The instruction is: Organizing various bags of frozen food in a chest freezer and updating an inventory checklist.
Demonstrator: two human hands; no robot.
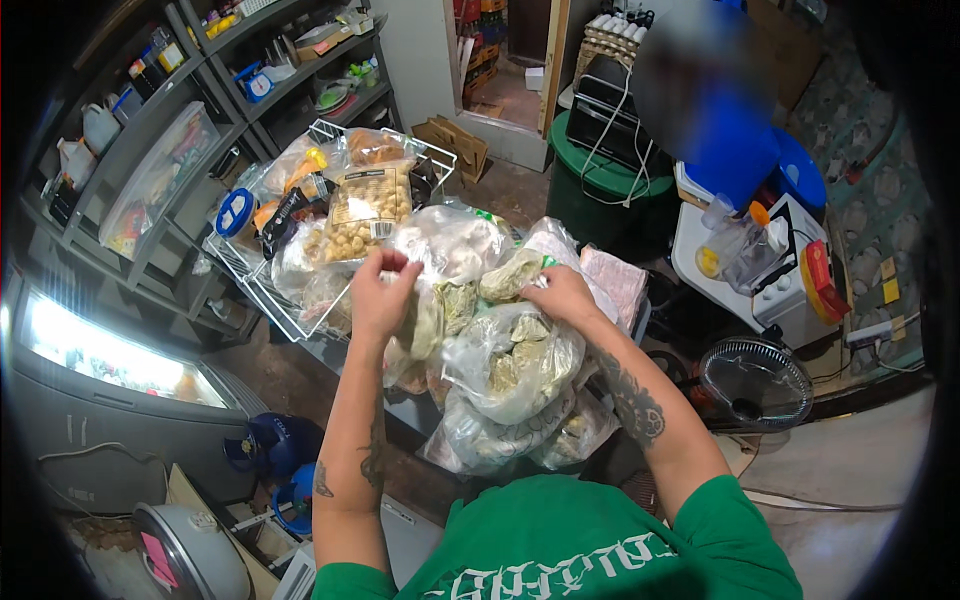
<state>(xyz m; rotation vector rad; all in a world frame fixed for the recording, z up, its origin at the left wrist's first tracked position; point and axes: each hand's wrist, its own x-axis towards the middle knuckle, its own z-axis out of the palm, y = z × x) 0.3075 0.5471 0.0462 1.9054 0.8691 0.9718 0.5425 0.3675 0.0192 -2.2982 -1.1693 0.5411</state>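
My left hand [382, 295] is closed, thumb against fingers, at the top of a narrow clear plastic bag [427, 322] with pale green contents. My right hand [562, 295] pinches the side of a small clear bag [511, 276] of pale green stuff; what the stuff is I cannot make out. Between my hands another green-filled packet [459, 305] shows. Below them sits a larger clear bag [520, 362] holding several green packets, on top of more knotted plastic bags [500, 435]. A whitish filled bag [455, 243] lies just beyond.
To the left, a white wire basket [300, 325] holds packaged food, including a bag of round tan pieces [370, 205]. Grey shelves [225, 90] and a lit chest freezer [110, 350] stand farther left. At right are a fan [757, 383], a white table [705, 265] and a person in blue [730, 130].
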